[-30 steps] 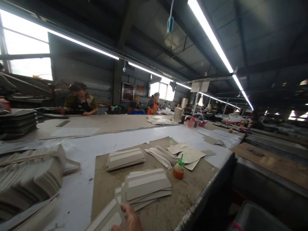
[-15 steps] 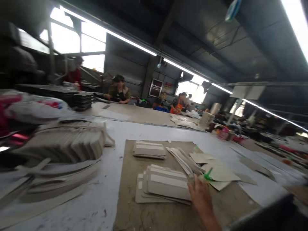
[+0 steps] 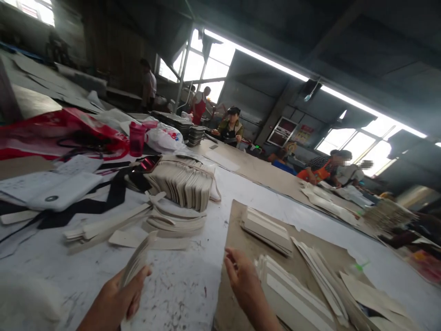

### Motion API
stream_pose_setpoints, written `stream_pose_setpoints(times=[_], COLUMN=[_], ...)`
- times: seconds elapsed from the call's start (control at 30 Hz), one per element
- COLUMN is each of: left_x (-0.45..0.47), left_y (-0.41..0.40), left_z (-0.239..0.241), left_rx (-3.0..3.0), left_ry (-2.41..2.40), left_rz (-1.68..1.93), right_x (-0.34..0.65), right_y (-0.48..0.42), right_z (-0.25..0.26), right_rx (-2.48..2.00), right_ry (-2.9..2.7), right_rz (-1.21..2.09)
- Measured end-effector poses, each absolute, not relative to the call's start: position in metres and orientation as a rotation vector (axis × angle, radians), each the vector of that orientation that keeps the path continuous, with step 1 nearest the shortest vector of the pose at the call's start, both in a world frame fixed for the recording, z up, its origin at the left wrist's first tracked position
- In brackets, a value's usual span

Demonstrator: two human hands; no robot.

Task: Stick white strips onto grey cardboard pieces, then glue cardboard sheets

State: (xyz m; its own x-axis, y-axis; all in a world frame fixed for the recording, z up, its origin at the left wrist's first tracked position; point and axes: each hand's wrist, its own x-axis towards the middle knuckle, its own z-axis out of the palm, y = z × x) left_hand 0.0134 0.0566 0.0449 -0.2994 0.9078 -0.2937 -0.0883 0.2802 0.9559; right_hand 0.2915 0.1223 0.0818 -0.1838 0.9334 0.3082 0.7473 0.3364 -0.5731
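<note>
My left hand (image 3: 115, 294), low in the view, is closed around a small bundle of curved cream strips (image 3: 138, 259) that stand upright from its grip. My right hand (image 3: 243, 278) is over the left edge of a brown sheet (image 3: 229, 243), its fingers bent but apart, with nothing visible between them. Just right of it lies a stack of grey-beige panels (image 3: 292, 294), each with a paler band. A smaller stack of panels (image 3: 267, 230) lies beyond it. More curved strips (image 3: 175, 223) lie loose on the white table to the left.
A bound row of cream pieces (image 3: 182, 184) stands beyond the loose strips. Long strips (image 3: 320, 271) and pale sheets (image 3: 375, 299) lie at right. A pink cup (image 3: 137, 139), red plastic (image 3: 65, 133) and papers (image 3: 55, 184) are at left. Co-workers (image 3: 230, 126) are across the table.
The view has swung left. My right hand has moved from the right side of the panel stack to its left. My left hand, holding strips, has come into view.
</note>
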Motion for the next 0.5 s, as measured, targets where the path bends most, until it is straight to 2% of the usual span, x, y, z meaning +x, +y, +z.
stream_pose_setpoints(times=[0.13, 0.3, 0.37, 0.5], left_x=[0.001, 0.006, 0.005, -0.002], left_y=[0.054, 0.041, 0.041, 0.044], left_z=[0.026, 0.043, 0.053, 0.063], left_rx=[0.783, 0.685, 0.598, 0.38], left_ry=[1.548, 1.376, 1.321, 1.215], left_rz=[1.222, 1.314, 1.356, 1.435], right_x=[0.22, 0.162, 0.147, 0.139], right_y=[0.156, 0.165, 0.152, 0.11], right_z=[0.094, 0.083, 0.069, 0.043], right_rx=[-1.338, -1.166, -1.09, -1.118], right_ry=[-2.219, -2.351, -2.306, -2.108], right_rz=[0.36, 0.475, 0.619, 1.104])
